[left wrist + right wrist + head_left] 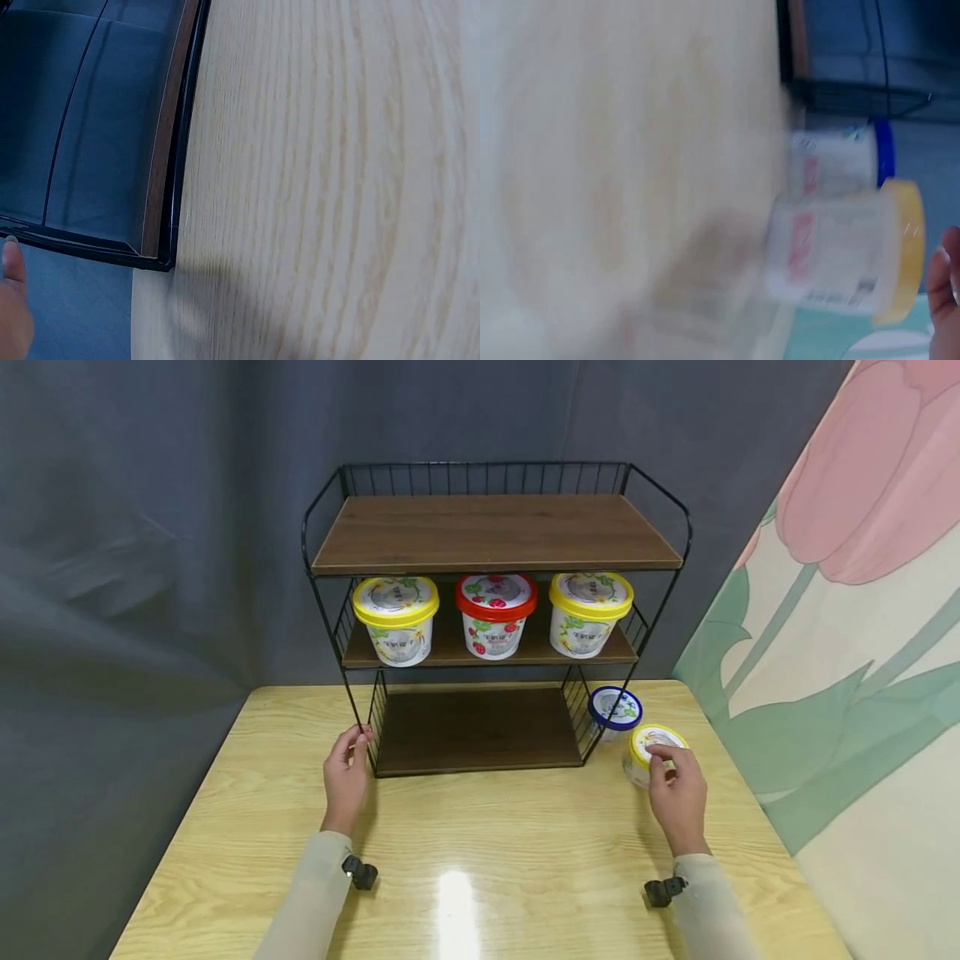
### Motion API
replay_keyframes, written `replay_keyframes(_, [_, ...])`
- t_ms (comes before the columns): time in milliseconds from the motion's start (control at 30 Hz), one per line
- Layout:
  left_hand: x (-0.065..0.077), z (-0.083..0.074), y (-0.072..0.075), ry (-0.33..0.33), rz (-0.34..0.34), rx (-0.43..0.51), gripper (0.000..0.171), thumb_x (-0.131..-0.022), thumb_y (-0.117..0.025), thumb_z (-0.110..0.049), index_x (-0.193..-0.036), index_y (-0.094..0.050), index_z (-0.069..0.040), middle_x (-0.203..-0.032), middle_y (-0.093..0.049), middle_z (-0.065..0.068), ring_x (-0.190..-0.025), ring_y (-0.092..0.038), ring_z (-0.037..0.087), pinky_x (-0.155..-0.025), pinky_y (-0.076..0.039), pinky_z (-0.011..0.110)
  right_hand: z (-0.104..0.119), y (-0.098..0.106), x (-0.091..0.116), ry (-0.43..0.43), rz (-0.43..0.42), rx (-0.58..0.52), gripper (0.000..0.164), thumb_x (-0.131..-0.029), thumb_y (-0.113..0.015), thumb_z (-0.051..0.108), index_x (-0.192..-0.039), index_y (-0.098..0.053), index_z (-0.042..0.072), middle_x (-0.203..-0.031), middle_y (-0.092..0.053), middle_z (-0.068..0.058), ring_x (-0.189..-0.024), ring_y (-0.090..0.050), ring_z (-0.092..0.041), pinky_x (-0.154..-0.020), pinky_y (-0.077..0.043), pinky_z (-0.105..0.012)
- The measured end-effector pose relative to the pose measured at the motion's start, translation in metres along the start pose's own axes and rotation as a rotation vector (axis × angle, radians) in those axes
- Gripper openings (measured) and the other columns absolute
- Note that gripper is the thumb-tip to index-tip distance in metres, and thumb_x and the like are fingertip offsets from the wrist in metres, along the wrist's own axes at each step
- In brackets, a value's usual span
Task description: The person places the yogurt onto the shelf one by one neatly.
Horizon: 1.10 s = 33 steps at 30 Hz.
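Observation:
My left hand [346,783] pinches the lower front left post of a black wire rack [495,570] with wooden shelves. In the left wrist view the thumb [13,262] lies against the black frame. My right hand [681,797] hovers beside a white tub with a yellow lid [660,733], fingers loosely bent. The right wrist view shows a small gap between those fingertips [939,270] and the yellow lid. Just behind it, by the rack's right side, stands a white tub with a blue lid [615,703].
On the middle shelf stand a yellow-lidded tub [397,620], a red-lidded tub [496,614] and another yellow-lidded tub [588,614]. A dark curtain [150,527] hangs behind the wooden table [487,843]. A flower-patterned wall [847,693] borders it on the right.

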State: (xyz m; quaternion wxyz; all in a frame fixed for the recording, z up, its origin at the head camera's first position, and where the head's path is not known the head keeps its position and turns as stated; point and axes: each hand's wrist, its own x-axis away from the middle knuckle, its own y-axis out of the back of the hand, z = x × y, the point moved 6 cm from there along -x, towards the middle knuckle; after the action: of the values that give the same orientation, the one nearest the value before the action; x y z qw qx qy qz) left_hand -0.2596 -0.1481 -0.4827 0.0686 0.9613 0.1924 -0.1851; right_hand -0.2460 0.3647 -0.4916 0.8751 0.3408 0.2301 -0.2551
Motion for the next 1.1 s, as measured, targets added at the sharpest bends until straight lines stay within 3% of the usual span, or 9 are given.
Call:
replay_keyframes(100, [-0.001,0.0,0.0,-0.001,-0.005,0.009,0.026,-0.102,-0.053,-0.006,-0.116,-0.064,0.013,-0.108,-0.066,0.03,-0.102,-0.063,0.014,-0.087,-0.044,0.007,-0.009,0.014,0.006,0.056,-0.067,0.051,0.015,-0.094,-0.056,-0.002,-0.1,-0.069,0.0,-0.094,-0.062,-0.015,-0.086,-0.049,-0.005,-0.07,-0.036,-0.018])
replay_keyframes(167, [-0.001,-0.001,0.0,-0.009,-0.005,0.009,0.026,-0.101,-0.054,-0.005,-0.116,-0.064,0.013,-0.108,-0.066,0.03,-0.101,-0.063,0.012,-0.086,-0.044,0.007,-0.009,0.02,0.01,0.174,-0.098,0.108,0.014,-0.092,-0.055,-0.001,-0.096,-0.068,-0.002,-0.089,-0.061,-0.017,-0.084,-0.053,-0.018,-0.071,-0.038,-0.028])
replay_keyframes(300, [-0.002,-0.002,0.001,-0.018,-0.003,0.008,0.025,-0.101,-0.054,-0.006,-0.115,-0.064,0.012,-0.11,-0.066,0.032,-0.103,-0.062,0.025,-0.084,-0.044,0.007,-0.001,0.021,0.015,0.452,-0.11,0.243,0.019,-0.089,-0.052,0.01,-0.088,-0.066,-0.002,-0.083,-0.061,-0.018,-0.079,-0.055,-0.037,-0.072,-0.038,-0.048])
replay_keyframes(400, [-0.002,-0.001,0.001,-0.005,-0.001,0.004,0.025,-0.102,-0.054,-0.007,-0.116,-0.065,0.009,-0.11,-0.066,0.031,-0.104,-0.062,0.026,-0.083,-0.044,0.007,0.003,0.019,0.015,0.566,-0.1,0.316,0.027,-0.09,-0.048,0.02,-0.087,-0.067,0.001,-0.084,-0.063,-0.016,-0.082,-0.057,-0.039,-0.074,-0.037,-0.053])
replay_keyframes(500, [-0.001,0.002,0.001,0.021,0.013,0.002,0.026,-0.102,-0.054,-0.01,-0.118,-0.065,0.008,-0.11,-0.068,0.026,-0.101,-0.062,0.01,-0.083,-0.044,0.008,0.002,0.02,0.017,0.613,-0.116,0.353,0.03,-0.089,-0.047,0.025,-0.09,-0.065,0.001,-0.088,-0.063,-0.017,-0.09,-0.056,-0.04,-0.08,-0.033,-0.054])
replay_keyframes(600, [0.0,0.002,0.002,0.036,0.028,-0.004,0.027,-0.102,-0.053,-0.01,-0.119,-0.065,0.008,-0.112,-0.068,0.026,-0.1,-0.06,0.002,-0.083,-0.044,0.008,-0.002,0.023,0.018,0.651,-0.161,0.342,0.032,-0.088,-0.05,0.027,-0.094,-0.065,0.0,-0.092,-0.062,-0.02,-0.094,-0.053,-0.042,-0.083,-0.027,-0.055])
replay_keyframes(833, [0.001,0.0,0.001,0.009,0.024,-0.005,0.027,-0.102,-0.054,-0.008,-0.118,-0.064,0.011,-0.113,-0.067,0.029,-0.101,-0.06,0.001,-0.083,-0.043,0.008,-0.007,0.025,0.023,0.794,-0.218,0.369,0.038,-0.093,-0.049,0.035,-0.097,-0.064,0.0,-0.099,-0.06,-0.018,-0.098,-0.046,-0.037,-0.081,-0.019,-0.055])
replay_keyframes(967, [0.002,-0.002,0.0,-0.003,0.006,-0.007,0.025,-0.102,-0.053,-0.007,-0.116,-0.065,0.009,-0.113,-0.066,0.029,-0.103,-0.06,0.005,-0.083,-0.041,0.009,-0.011,0.023,0.028,0.794,-0.246,0.4,0.036,-0.092,-0.05,0.034,-0.099,-0.064,0.002,-0.107,-0.056,-0.015,-0.105,-0.042,-0.035,-0.081,-0.019,-0.057])
replay_keyframes(1100, [0.003,-0.004,-0.002,-0.015,-0.017,-0.025,0.024,-0.102,-0.053,-0.007,-0.114,-0.067,0.008,-0.112,-0.067,0.028,-0.106,-0.061,0.016,-0.083,-0.041,0.01,-0.016,0.018,0.036,0.747,-0.203,0.421,0.041,-0.093,-0.049,0.041,-0.104,-0.063,0.005,-0.117,-0.051,-0.016,-0.109,-0.038,-0.036,-0.078,-0.018,-0.056])
